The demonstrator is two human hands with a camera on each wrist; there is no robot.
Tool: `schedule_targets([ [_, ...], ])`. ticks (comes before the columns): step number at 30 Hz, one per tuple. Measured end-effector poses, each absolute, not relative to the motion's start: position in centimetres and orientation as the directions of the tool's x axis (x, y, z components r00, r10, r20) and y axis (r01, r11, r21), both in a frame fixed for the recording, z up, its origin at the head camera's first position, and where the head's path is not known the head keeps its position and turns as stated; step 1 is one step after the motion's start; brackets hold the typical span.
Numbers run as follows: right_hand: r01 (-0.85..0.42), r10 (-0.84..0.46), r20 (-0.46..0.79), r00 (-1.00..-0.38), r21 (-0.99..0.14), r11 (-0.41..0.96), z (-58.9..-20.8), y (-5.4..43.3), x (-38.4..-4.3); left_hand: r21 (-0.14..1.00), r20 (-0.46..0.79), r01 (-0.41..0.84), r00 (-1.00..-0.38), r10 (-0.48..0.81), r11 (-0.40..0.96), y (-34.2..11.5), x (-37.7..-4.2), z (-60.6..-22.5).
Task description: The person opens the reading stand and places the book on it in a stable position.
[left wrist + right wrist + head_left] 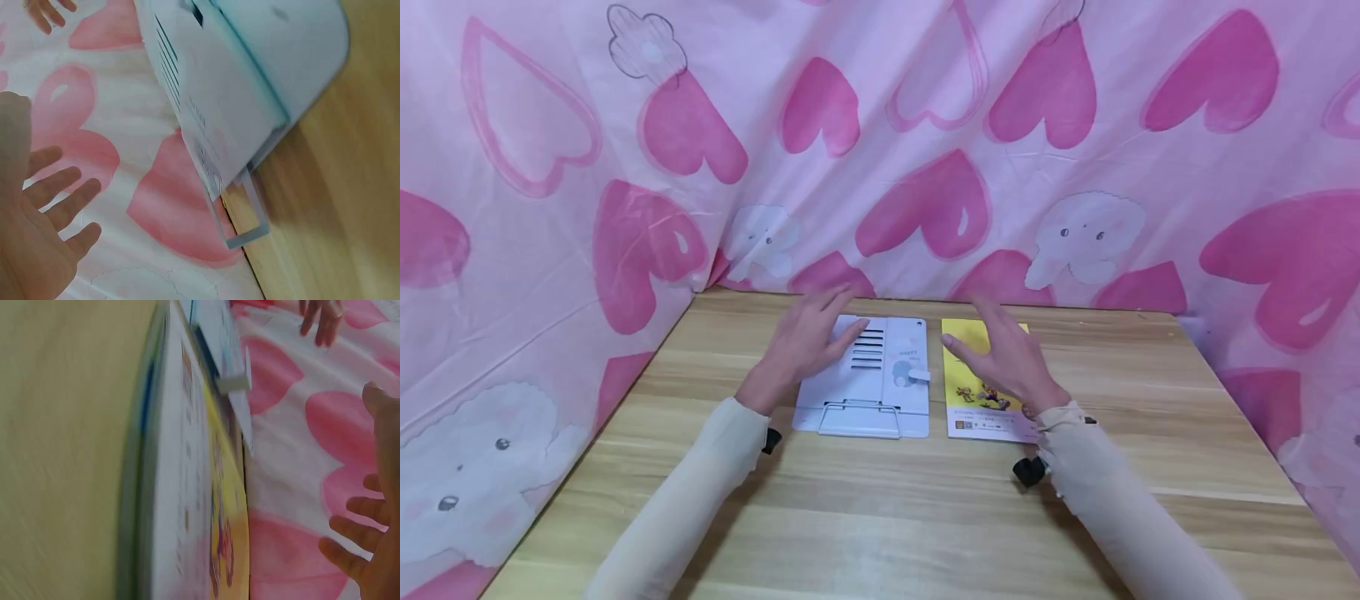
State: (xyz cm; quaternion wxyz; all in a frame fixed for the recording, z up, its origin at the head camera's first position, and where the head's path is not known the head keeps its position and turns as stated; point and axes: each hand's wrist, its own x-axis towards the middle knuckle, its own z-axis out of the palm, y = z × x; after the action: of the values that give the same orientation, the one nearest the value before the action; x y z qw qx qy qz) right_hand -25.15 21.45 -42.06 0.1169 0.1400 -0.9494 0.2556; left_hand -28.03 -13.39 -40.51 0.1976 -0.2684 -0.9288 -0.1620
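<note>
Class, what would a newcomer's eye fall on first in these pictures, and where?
Most likely the pink, heart-patterned cloth behind and beside the wooden table. Next, perhaps, the yellow-and-white book beneath the right hand and, left of it, the pale slotted case beneath the left hand.

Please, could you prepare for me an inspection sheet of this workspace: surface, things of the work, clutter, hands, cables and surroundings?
Surface: table with wood grain.
Work things: white stand lies at left, with a wire loop along its near edge; yellow and white book lies beside it at right, apart.
Clutter: nothing seen.
Hands: left hand above the stand, right hand above the book; neither holds anything.
Cables: nothing seen.
Surroundings: pink cloth behind and at both sides.
</note>
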Motion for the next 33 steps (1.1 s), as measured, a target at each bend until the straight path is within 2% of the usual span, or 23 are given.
schedule_targets([
  [5,-0.378,-0.237,0.312,-0.92,-0.541,0.751,-42.1,19.8,-23.6,0.207,0.439,0.579,-0.775,0.454,0.788,-13.5,-26.8,-40.9],
  [15,-0.462,-0.343,0.309,-0.887,-0.584,0.667,-43.1,16.6,-21.7,0.347,0.326,0.536,-0.839,0.436,0.77,-13.7,-24.5,-42.4],
  [20,-0.443,-0.397,0.223,-0.89,-0.63,0.638,-43.5,15.2,-21.0,0.392,0.311,0.521,-0.851,0.424,0.758,-14.0,-23.8,-43.1],
  [28,-0.347,-0.46,0.013,-0.888,-0.674,0.652,-44.3,13.8,-20.5,0.46,0.311,0.557,-0.831,0.462,0.691,-14.5,-23.3,-43.0],
  [33,-0.34,-0.489,-0.023,-0.872,-0.69,0.639,-44.6,13.7,-20.6,0.486,0.23,0.531,-0.844,0.485,0.694,-14.8,-23.1,-42.8],
])
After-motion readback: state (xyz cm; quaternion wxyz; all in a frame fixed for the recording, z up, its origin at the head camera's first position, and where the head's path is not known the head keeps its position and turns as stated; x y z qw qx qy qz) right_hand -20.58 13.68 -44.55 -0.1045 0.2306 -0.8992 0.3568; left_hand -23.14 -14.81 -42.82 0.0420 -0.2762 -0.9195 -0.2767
